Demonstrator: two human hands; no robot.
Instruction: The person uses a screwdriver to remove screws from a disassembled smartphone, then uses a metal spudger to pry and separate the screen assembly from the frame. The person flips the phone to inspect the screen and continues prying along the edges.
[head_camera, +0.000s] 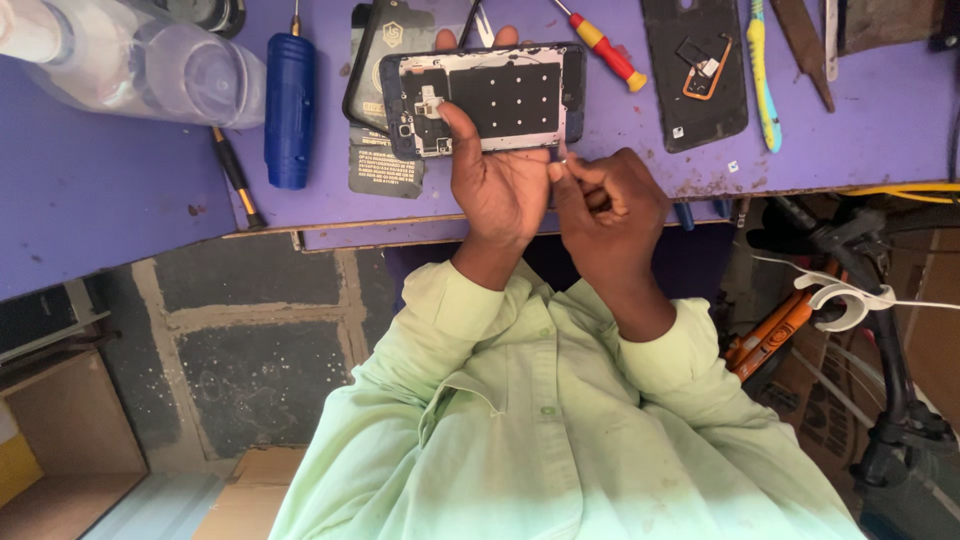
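Note:
My left hand (495, 175) holds an opened phone (500, 95) without its back cover, flat over the purple table (100, 190). The thumb presses on the phone's inner frame and the fingertips show past its far edge. My right hand (605, 205) is beside it, just under the phone's near edge. Its thumb and fingers pinch a tiny pale piece (562, 158) that is too small to identify. Both sleeves are pale green.
On the table lie a blue cylindrical tool (290, 105), a clear plastic bottle (130, 60), a red-and-yellow screwdriver (605, 45), a black back cover (695, 70), a yellow-and-blue toothbrush (762, 70) and a black-handled screwdriver (235, 175). Cables and an orange-handled tool (775, 330) are below right.

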